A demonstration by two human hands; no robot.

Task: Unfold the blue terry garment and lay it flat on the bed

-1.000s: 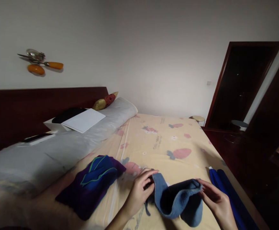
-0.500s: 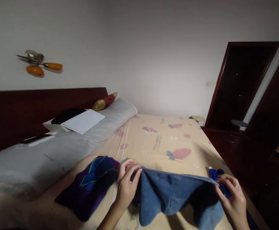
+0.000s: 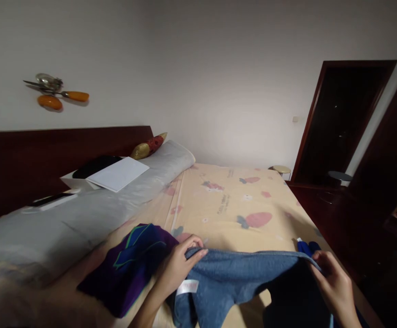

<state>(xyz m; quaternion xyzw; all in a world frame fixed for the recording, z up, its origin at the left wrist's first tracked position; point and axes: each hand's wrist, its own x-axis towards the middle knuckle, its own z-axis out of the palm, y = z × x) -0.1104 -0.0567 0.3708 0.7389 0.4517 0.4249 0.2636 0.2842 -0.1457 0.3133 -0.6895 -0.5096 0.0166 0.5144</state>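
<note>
A blue towel (image 3: 239, 278) with a small white label hangs stretched between my two hands above the bed (image 3: 232, 200). My left hand (image 3: 177, 266) pinches its left top corner. My right hand (image 3: 335, 287) grips the right top corner near the bed's right edge. The towel's middle sags and its lower part drops out of view. A folded purple cloth with green lines (image 3: 130, 264) lies on the sheet just left of my left hand. A bright blue cloth (image 3: 306, 248) shows behind my right hand.
A long grey bolster (image 3: 82, 214) runs along the dark wooden headboard (image 3: 48, 159), with a white sheet of paper (image 3: 118, 173), a dark object and a remote on it. A dark doorway (image 3: 342, 123) and a small stool (image 3: 280, 169) stand at the right.
The towel, bunched between my hands a second ago, has been pulled out wide. My hands moved apart and then slightly lower; the white label now shows.
</note>
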